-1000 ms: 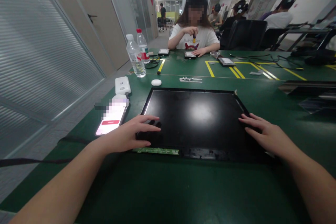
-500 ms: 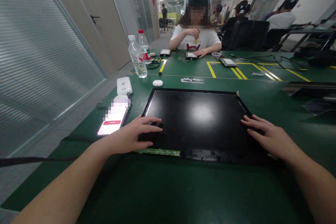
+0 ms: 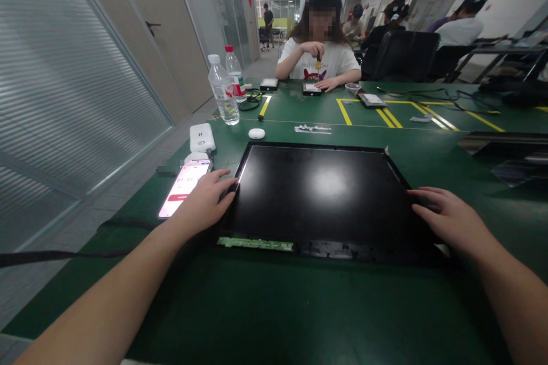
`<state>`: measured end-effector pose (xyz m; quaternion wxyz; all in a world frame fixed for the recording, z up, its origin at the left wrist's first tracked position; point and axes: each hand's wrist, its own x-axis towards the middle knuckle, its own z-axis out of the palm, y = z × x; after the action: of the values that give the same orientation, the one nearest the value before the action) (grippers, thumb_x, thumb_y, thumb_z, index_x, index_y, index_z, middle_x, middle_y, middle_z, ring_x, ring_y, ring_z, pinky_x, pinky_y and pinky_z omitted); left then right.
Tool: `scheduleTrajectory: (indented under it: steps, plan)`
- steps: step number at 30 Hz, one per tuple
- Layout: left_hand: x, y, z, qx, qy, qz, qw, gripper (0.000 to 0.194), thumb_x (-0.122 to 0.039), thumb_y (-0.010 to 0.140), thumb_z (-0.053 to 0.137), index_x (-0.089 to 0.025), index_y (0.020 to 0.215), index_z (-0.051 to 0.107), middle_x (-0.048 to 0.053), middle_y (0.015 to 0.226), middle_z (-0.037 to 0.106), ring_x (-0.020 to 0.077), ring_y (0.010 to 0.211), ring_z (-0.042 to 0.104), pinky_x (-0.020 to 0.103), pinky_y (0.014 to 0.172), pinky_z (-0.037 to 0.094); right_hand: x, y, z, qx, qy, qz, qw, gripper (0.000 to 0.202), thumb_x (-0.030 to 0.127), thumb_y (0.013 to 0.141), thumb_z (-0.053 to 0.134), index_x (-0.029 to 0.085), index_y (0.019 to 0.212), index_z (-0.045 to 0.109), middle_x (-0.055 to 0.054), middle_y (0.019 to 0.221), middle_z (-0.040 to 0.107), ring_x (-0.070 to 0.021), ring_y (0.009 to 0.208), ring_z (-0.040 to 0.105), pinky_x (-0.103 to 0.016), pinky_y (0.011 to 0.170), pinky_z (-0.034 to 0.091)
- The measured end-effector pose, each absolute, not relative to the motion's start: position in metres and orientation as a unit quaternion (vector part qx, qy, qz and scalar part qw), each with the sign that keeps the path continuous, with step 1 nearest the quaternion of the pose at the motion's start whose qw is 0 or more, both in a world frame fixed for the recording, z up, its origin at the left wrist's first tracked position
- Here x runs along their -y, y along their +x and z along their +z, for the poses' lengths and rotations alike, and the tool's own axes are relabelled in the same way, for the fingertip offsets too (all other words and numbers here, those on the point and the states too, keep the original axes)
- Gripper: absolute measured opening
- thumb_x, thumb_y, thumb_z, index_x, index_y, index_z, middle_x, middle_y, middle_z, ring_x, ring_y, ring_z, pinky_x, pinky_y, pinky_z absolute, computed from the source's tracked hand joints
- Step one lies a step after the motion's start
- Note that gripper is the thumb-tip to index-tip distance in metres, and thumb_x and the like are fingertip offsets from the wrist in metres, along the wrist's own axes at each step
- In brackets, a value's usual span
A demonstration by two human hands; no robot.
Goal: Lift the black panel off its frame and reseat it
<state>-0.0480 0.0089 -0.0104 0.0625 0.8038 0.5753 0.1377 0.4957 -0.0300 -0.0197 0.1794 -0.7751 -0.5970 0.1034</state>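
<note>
A black display panel (image 3: 317, 194) lies flat, screen up, on the green table in front of me. Along its near edge runs a narrow green circuit board (image 3: 256, 244). My left hand (image 3: 209, 197) is at the panel's left edge, fingers apart and fingertips at the frame; whether they press on it I cannot tell. At the opposite edge is my right hand (image 3: 443, 214), its fingers stretched toward the frame and spread a little. Neither hand grips anything. Partly behind my left hand lies a lit phone (image 3: 182, 185).
Beyond the phone sits a white power bank (image 3: 201, 138). A white earbud case (image 3: 257, 134) and two plastic bottles (image 3: 223, 94) stand farther back. Across the table a person (image 3: 319, 57) holds a screwdriver (image 3: 318, 63) over a hard drive (image 3: 311, 89). Dark panels (image 3: 505, 142) lie at the right.
My left hand has moved left, off the screen surface to the panel's edge. My right hand has drawn back slightly to the right. The panel stays in place.
</note>
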Motion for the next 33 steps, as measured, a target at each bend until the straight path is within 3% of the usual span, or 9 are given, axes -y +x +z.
scheduleTrajectory:
  steps: [4, 9, 17, 26, 33]
  plan:
    - [-0.010, -0.045, -0.015, -0.579, 0.802, 0.134, 0.052, 0.052, -0.039, 0.099, 0.049, -0.018, 0.137, 0.079, 0.022, 0.154, 0.068, 0.0447, 0.145, 0.061, 0.066, 0.124, 0.047, 0.027, 0.496, -0.022, 0.612, -0.772, 0.088, 0.149, 0.045, 0.038, 0.089, 0.058, 0.020, 0.120, 0.085, -0.019, 0.137, 0.076, -0.0401, 0.130, 0.071, -0.058, 0.115, 0.056]
    - [-0.009, -0.037, -0.016, -0.579, 0.800, 0.140, 0.067, 0.051, -0.033, 0.098, 0.047, -0.018, 0.132, 0.081, 0.022, 0.149, 0.071, 0.0442, 0.139, 0.066, 0.066, 0.122, 0.050, 0.028, 0.493, -0.025, 0.627, -0.762, 0.080, 0.142, 0.053, 0.035, 0.092, 0.051, 0.010, 0.127, 0.083, -0.024, 0.141, 0.074, -0.0410, 0.136, 0.068, -0.059, 0.123, 0.049]
    - [-0.011, -0.037, -0.014, -0.579, 0.799, 0.140, 0.082, 0.052, -0.031, 0.096, 0.048, -0.018, 0.134, 0.081, 0.020, 0.144, 0.074, 0.0433, 0.132, 0.069, 0.064, 0.118, 0.054, 0.025, 0.502, -0.033, 0.626, -0.759, 0.073, 0.162, 0.042, 0.026, 0.089, 0.054, 0.020, 0.116, 0.086, -0.017, 0.137, 0.077, -0.0369, 0.136, 0.069, -0.053, 0.124, 0.049]
    - [-0.015, -0.039, -0.017, -0.578, 0.802, 0.122, 0.089, 0.057, -0.029, 0.094, 0.046, -0.015, 0.139, 0.078, 0.021, 0.149, 0.071, 0.0421, 0.137, 0.067, 0.062, 0.121, 0.052, 0.026, 0.495, -0.026, 0.583, -0.784, 0.112, 0.182, 0.043, 0.021, 0.085, 0.055, 0.021, 0.114, 0.087, -0.015, 0.139, 0.076, -0.0366, 0.133, 0.071, -0.051, 0.122, 0.051]
    - [-0.015, -0.043, -0.017, -0.582, 0.799, 0.119, 0.093, 0.056, -0.030, 0.095, 0.047, -0.018, 0.141, 0.077, 0.019, 0.152, 0.070, 0.0410, 0.140, 0.065, 0.059, 0.121, 0.052, 0.027, 0.487, -0.022, 0.527, -0.810, 0.153, 0.206, 0.048, 0.022, 0.079, 0.057, 0.020, 0.118, 0.087, -0.017, 0.131, 0.077, -0.0364, 0.114, 0.076, -0.049, 0.105, 0.059]
